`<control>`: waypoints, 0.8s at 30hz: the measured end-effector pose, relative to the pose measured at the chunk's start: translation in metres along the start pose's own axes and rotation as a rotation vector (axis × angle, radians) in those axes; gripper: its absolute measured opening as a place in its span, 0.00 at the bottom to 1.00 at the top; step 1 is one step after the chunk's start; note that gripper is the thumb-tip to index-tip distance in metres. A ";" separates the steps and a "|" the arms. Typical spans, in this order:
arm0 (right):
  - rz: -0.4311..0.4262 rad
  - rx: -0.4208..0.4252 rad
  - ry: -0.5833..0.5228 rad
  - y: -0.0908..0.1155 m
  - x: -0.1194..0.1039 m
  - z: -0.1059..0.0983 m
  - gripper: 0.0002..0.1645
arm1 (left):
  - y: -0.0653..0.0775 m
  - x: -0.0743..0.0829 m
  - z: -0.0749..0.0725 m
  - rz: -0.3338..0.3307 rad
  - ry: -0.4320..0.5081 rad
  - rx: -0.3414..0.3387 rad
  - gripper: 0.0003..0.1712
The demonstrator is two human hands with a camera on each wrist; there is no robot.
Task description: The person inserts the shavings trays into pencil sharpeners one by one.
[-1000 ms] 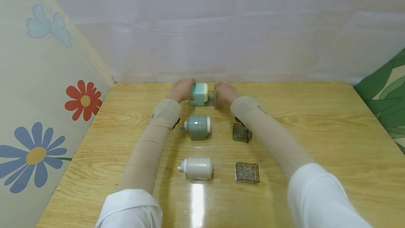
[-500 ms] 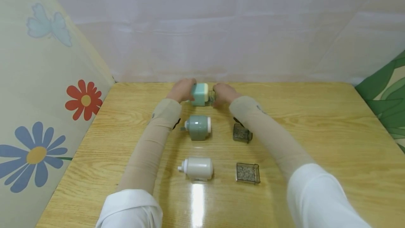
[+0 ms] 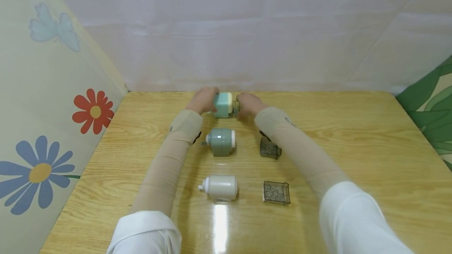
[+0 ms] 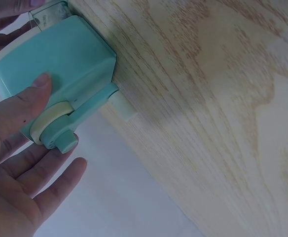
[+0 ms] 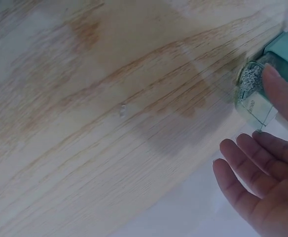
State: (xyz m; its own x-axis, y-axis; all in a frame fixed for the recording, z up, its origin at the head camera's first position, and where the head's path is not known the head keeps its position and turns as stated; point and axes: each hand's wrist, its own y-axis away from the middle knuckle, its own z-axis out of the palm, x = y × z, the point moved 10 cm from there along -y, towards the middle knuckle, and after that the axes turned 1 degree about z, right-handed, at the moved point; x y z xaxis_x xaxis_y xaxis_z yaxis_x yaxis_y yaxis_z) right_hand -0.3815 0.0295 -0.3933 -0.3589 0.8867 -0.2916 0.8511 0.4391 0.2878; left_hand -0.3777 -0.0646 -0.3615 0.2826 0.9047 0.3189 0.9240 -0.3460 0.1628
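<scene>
At the far edge of the table, a turquoise crank pencil sharpener (image 3: 222,105) lies between both hands. My left hand (image 3: 203,101) grips its crank end; in the left wrist view the thumb is on the turquoise body and the fingers curl beneath, by the crank (image 4: 92,108). From the cream-rimmed end sticks a clear shavings drawer (image 5: 255,91), partly inside the body. My right hand (image 3: 250,105) pinches that drawer, thumb on its top edge and fingertips at the lower side. Pale grey shavings show through the drawer's wall.
Nearer me lie a dark green sharpener (image 3: 221,142) and a cream-white sharpener (image 3: 221,187), cranks to the left. To their right sit two smoky drawers, an upper drawer (image 3: 270,148) near the right sleeve and a lower drawer (image 3: 276,192), both holding shavings. A wall (image 3: 226,50) borders the table's back.
My right hand has moved slightly left, and less of the clear drawer shows outside the turquoise sharpener. The left hand and the other sharpeners have stayed where they were.
</scene>
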 end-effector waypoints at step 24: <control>-0.037 0.036 0.041 -0.003 -0.006 -0.003 0.29 | 0.000 0.004 0.000 0.008 -0.002 0.004 0.33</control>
State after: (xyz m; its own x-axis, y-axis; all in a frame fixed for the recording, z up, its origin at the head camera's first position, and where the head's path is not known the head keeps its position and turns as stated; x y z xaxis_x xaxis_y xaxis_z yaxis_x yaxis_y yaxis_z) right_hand -0.3832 0.0234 -0.3903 -0.4048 0.8756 -0.2635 0.8499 0.4666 0.2448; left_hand -0.3766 -0.0611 -0.3600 0.2901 0.9026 0.3181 0.9228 -0.3519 0.1570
